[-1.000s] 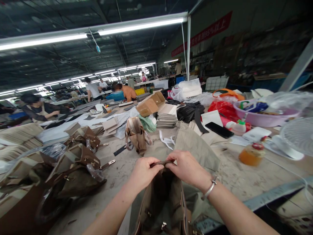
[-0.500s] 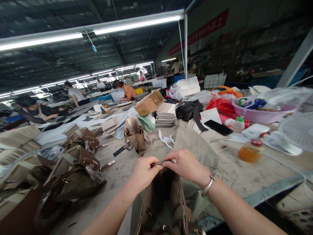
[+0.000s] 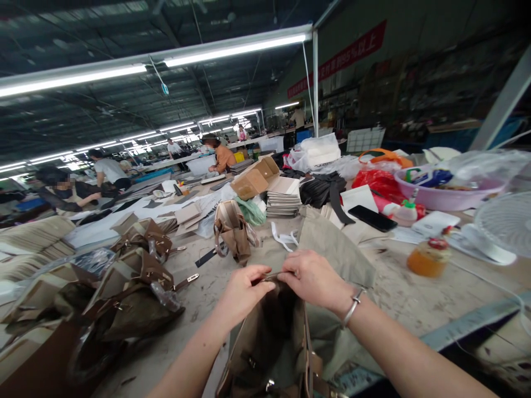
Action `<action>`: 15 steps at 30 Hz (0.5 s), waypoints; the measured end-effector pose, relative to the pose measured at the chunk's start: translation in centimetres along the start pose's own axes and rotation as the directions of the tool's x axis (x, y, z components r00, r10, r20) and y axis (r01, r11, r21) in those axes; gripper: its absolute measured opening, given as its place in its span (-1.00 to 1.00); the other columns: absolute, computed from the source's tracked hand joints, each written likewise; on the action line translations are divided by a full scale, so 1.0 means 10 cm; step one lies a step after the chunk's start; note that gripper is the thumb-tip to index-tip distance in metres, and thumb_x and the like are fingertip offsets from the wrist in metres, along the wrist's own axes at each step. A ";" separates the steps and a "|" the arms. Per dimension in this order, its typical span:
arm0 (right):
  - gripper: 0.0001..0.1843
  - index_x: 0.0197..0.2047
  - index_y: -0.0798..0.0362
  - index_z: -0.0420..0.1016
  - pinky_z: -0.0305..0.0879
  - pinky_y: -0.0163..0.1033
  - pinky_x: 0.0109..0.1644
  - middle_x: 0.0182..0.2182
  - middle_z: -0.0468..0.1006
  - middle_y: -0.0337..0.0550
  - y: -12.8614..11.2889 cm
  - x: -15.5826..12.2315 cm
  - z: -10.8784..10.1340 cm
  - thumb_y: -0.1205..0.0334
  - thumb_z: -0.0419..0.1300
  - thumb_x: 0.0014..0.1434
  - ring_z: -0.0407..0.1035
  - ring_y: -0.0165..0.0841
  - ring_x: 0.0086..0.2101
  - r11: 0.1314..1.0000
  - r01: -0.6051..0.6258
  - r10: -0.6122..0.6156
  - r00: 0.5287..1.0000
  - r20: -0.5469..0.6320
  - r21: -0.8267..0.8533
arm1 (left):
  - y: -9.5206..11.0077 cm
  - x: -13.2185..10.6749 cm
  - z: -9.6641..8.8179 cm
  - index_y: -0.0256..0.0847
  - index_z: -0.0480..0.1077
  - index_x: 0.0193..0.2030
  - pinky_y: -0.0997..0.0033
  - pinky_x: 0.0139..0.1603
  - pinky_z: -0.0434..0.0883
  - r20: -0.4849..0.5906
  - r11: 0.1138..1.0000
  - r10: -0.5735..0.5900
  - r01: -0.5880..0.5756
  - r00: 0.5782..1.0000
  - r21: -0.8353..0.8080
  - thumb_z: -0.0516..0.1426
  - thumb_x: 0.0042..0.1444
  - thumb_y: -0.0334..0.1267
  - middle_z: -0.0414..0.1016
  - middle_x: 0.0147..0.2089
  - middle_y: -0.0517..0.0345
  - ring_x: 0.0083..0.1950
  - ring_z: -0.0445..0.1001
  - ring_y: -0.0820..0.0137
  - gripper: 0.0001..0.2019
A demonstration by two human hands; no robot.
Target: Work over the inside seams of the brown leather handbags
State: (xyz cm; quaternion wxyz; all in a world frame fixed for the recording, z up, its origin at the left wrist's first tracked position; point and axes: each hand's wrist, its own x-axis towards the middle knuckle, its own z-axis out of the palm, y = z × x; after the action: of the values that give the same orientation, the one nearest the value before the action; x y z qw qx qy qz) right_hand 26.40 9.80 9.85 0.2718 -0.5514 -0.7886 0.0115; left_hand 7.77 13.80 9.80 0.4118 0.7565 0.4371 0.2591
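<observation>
A brown leather handbag (image 3: 269, 342) stands open in front of me at the table's near edge. My left hand (image 3: 243, 293) and my right hand (image 3: 313, 279) both pinch the far top rim of the handbag, fingers closed on a thin strip of it between them. A metal bangle circles my right wrist. Under the handbag lies a flat grey-green cloth bag (image 3: 336, 249).
Several finished brown handbags (image 3: 136, 276) pile up at the left, one small bag (image 3: 232, 229) stands ahead. A phone (image 3: 372, 218), orange jar (image 3: 427, 257), white fan (image 3: 504, 224) and pink basin (image 3: 448, 196) sit to the right. Other people work at far tables.
My hands keep their pinch on the rim and have shifted slightly; the view has tilted a little. Nothing was let go.
</observation>
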 end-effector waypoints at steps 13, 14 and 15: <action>-0.88 -0.32 -0.03 0.57 0.15 -0.33 -0.29 -0.41 0.54 -0.25 0.08 -0.04 -0.01 0.21 0.19 0.13 0.37 -0.39 -0.34 0.988 0.016 -0.027 0.997 0.075 0.154 | 0.01 0.00 0.02 -0.24 0.40 -0.55 0.44 -0.46 0.10 -0.031 0.967 -0.028 0.035 0.999 0.252 0.15 -0.03 -0.24 0.31 -0.59 0.29 -0.48 0.26 0.42 -0.84; -0.89 -0.38 -0.01 0.56 0.14 -0.32 -0.29 -0.43 0.53 -0.25 0.06 -0.02 -0.01 0.25 0.19 0.11 0.36 -0.39 -0.35 0.992 0.025 -0.034 0.997 0.074 0.122 | -0.01 0.01 0.01 -0.25 0.40 -0.55 0.44 -0.46 0.10 -0.017 0.973 -0.030 0.033 0.999 0.230 0.15 -0.03 -0.24 0.31 -0.58 0.29 -0.48 0.26 0.42 -0.85; -0.90 -0.42 0.01 0.54 0.13 -0.32 -0.30 -0.46 0.51 -0.25 0.05 0.00 -0.01 0.27 0.19 0.09 0.35 -0.39 -0.36 0.994 0.032 -0.039 0.997 0.068 0.102 | -0.03 0.01 0.00 -0.25 0.39 -0.54 0.44 -0.45 0.11 0.005 0.978 -0.029 0.028 1.000 0.205 0.15 -0.03 -0.24 0.32 -0.58 0.28 -0.47 0.27 0.42 -0.85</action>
State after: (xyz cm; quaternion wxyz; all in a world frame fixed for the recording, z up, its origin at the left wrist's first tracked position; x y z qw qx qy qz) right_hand 26.85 9.99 9.75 0.2717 -0.5221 -0.8058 0.0656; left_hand 7.67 13.99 9.60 0.3370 0.7896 0.4706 0.2038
